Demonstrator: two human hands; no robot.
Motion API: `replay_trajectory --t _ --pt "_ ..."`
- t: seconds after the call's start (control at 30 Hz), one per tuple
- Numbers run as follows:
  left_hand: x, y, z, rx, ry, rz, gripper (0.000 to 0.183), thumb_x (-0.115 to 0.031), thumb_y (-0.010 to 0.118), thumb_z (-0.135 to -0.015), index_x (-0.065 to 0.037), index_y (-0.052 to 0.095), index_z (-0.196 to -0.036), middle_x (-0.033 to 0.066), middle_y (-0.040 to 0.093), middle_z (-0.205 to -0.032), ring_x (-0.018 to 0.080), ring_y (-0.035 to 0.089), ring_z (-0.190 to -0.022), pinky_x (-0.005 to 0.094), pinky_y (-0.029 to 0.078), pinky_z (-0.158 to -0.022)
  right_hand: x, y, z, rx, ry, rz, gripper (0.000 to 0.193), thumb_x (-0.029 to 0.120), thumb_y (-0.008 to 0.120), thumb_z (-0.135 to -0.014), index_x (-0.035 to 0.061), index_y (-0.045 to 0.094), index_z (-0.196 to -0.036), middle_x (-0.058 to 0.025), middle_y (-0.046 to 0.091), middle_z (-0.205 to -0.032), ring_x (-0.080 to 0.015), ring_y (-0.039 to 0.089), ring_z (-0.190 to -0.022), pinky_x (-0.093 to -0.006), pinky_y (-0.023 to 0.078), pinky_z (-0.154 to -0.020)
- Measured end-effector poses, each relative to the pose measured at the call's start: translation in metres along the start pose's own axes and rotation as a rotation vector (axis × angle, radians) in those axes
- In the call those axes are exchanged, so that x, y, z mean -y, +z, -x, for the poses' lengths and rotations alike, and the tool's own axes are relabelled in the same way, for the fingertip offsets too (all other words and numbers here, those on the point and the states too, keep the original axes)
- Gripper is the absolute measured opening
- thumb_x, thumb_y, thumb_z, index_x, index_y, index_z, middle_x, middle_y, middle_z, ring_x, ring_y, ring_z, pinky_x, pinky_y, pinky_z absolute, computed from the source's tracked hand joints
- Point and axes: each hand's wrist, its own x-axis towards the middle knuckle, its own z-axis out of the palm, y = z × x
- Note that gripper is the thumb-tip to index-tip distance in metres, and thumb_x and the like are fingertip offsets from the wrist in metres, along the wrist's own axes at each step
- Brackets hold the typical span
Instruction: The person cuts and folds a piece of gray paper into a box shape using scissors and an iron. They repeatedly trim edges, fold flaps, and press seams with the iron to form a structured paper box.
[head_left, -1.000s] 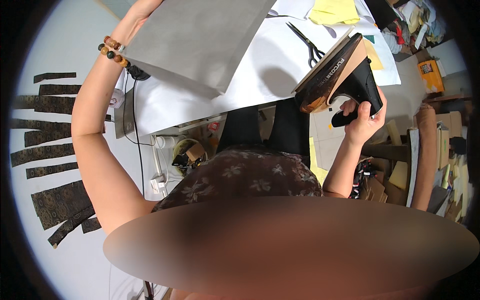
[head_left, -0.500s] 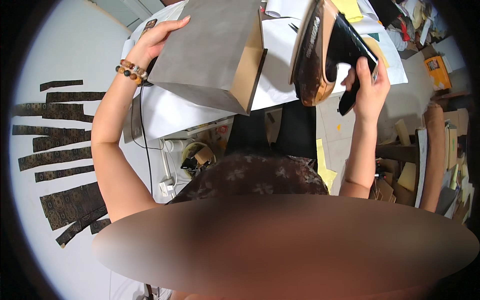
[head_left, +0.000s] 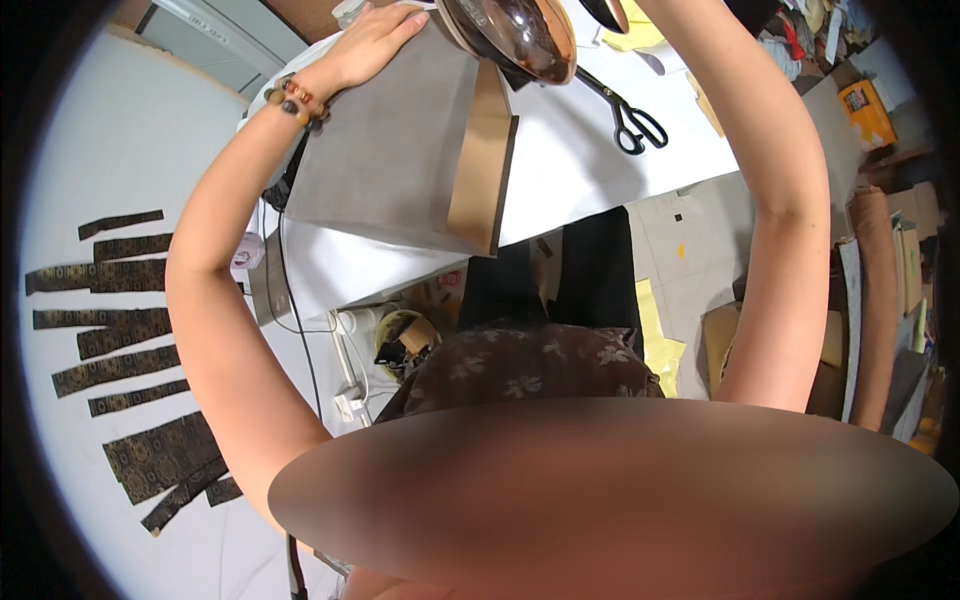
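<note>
Under my left hand (head_left: 378, 40) is a large box (head_left: 385, 150) with a grey covering. The fingers are stretched out flat along its far end, and a beaded bracelet circles the wrist. On its right side the box shows a tan cardboard face (head_left: 480, 165). A brown and black iron (head_left: 530, 40) is at the box's far right corner, partly cut off by the top edge; whether it touches the box I cannot tell. My right forearm reaches up past the iron's right side, and the hand itself is beyond the top edge. Black-handled scissors (head_left: 630, 120) lie right of the iron.
A white-covered table (head_left: 570, 170) bears the box. Yellow paper (head_left: 635, 32) lies at its far side. Dark patterned strips (head_left: 130, 325) hang at the left. A black cord (head_left: 290, 290) runs down beside the box. A brown roll (head_left: 873, 300) and boards stand at the right.
My right hand has carried the iron up and left to the box's far corner, out past the top edge. The scissors came into sight. My left hand has shifted farther along the box.
</note>
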Motion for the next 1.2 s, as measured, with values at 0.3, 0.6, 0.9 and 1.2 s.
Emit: replay_trajectory --t 0.3,0.6,0.9,1.2 --pt "-0.017 -0.006 -0.001 -0.001 -0.033 -0.041 0.041 -0.037 0.044 -0.104 0.003 0.051 -0.096 0.0263 0.055 -0.098 0.0405 0.053 -0.094 0.0473 0.042 -0.087 -0.053 -0.006 0.045 -0.215 0.031 -0.162 0.026 0.032 0.065 -0.098 0.0074 0.064 -0.106 0.0010 0.048 -0.063 -0.0111 0.045 -0.049 -0.0283 0.042 -0.046" --pt "-0.024 -0.004 -0.002 -0.034 -0.055 -0.022 0.041 -0.037 0.045 -0.104 0.003 0.050 -0.096 0.0245 0.055 -0.097 0.0395 0.054 -0.094 0.0465 0.043 -0.087 -0.121 0.008 0.079 -0.331 0.167 -0.283 0.032 0.038 0.067 -0.097 0.0078 0.058 -0.103 0.0016 0.048 -0.059 -0.0109 0.047 -0.046 -0.0275 0.043 -0.044" --pt "-0.033 -0.022 0.031 -0.023 0.106 -0.110 0.053 -0.040 0.039 -0.107 -0.002 0.042 -0.144 0.0199 0.042 -0.146 0.0326 0.034 -0.139 0.0424 0.021 -0.117 -0.070 -0.021 0.098 -0.178 -0.091 -0.068 0.029 0.036 0.066 -0.097 0.0084 0.059 -0.091 0.0023 0.050 -0.057 -0.0095 0.046 -0.042 -0.0235 0.039 -0.040" --pt "-0.054 -0.022 0.120 0.023 0.025 0.027 0.063 -0.043 0.036 -0.108 -0.005 0.025 -0.157 0.0173 0.020 -0.165 0.0300 0.011 -0.154 0.0407 0.007 -0.126 0.045 0.014 0.044 0.149 -0.219 0.633 0.035 0.037 0.071 -0.092 0.0034 0.068 -0.084 -0.0010 0.058 -0.062 -0.0083 0.047 -0.048 -0.0263 0.037 -0.044"
